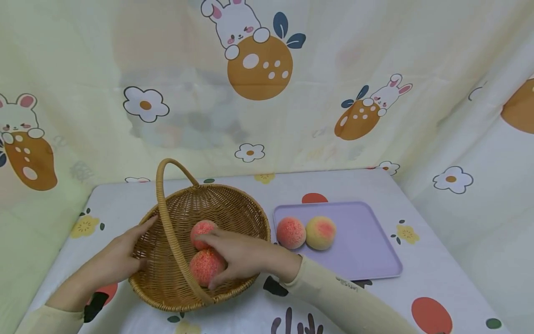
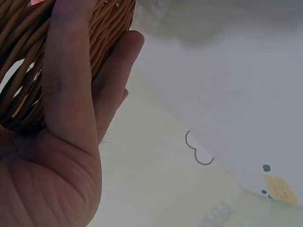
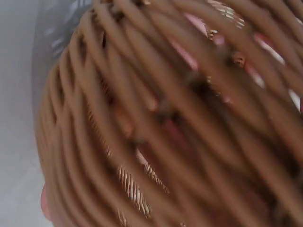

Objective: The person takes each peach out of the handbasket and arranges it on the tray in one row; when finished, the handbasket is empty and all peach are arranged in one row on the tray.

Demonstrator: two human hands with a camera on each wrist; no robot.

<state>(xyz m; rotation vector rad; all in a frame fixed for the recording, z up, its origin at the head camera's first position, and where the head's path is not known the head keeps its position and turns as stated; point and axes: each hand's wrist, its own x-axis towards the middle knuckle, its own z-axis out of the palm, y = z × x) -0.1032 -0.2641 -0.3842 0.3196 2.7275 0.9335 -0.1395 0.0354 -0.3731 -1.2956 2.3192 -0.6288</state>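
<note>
A brown wicker basket (image 1: 238, 208) with an arched handle (image 1: 167, 222) stands on the table, its opening facing the head camera. At its left side my left hand (image 1: 117, 257) grips the rim; in the left wrist view the fingers (image 2: 71, 75) lie against the weave (image 2: 111, 33). My right hand (image 1: 242, 253) reaches inside over the right rim. Its thumb and fingers curl round the nearer pinkish-red peach (image 1: 206, 267). Another red peach (image 1: 203, 233) sits just behind, partly under the fingers. Blurred wickerwork (image 3: 156, 118) fills most of the right wrist view, hiding that hand.
To the right of the basket lies a shallow lilac tray (image 1: 363, 250). A red peach (image 1: 291, 232) and a yellow peach with a red blush (image 1: 321, 233) sit side by side at its left. A patterned cloth (image 1: 425, 264) covers the table, and a printed curtain (image 1: 308, 125) hangs behind.
</note>
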